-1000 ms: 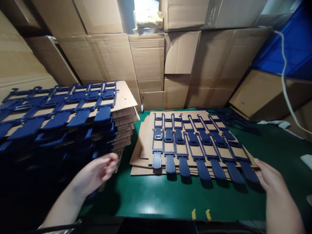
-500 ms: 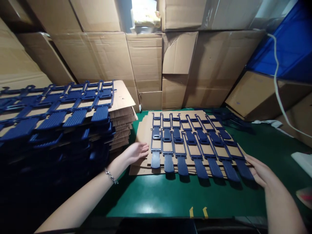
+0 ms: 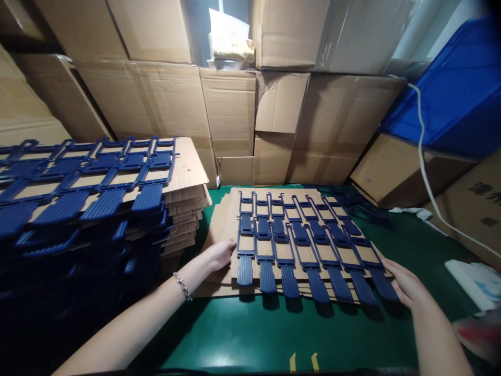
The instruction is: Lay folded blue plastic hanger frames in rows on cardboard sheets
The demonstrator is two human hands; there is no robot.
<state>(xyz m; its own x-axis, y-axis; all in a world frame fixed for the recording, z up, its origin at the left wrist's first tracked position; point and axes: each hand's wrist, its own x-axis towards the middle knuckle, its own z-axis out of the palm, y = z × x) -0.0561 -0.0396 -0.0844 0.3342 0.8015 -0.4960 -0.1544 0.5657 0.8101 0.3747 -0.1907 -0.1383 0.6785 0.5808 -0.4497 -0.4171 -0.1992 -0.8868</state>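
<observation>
A cardboard sheet [image 3: 246,243] lies on more sheets, bearing two rows of dark blue plastic frames [image 3: 301,233]. The near row's ribbed tabs [image 3: 268,277] overhang its front edge. At the sheet's left edge, my left hand [image 3: 221,256] is closed with its fingers curled in on the cardboard. My right hand [image 3: 403,284] grips the opposite edge beside the last tab, its thumb side along the top and the other fingertips partly hidden. Under this sheet, other cardboard sheets [image 3: 219,224] stick out to the left.
To the left rises a tall stack of cardboard sheets [image 3: 191,162] layered with similar blue frames [image 3: 109,162]. Cardboard boxes [image 3: 229,112] wall off the back. A blue bin [image 3: 450,99], a white cable [image 3: 422,162] and loose dark parts [image 3: 360,206] are at the right on the green table [image 3: 250,334].
My left hand has gone from open fingers beside the sheet to closed on its left edge. My right hand stays at the right edge. The whole view has shifted slightly.
</observation>
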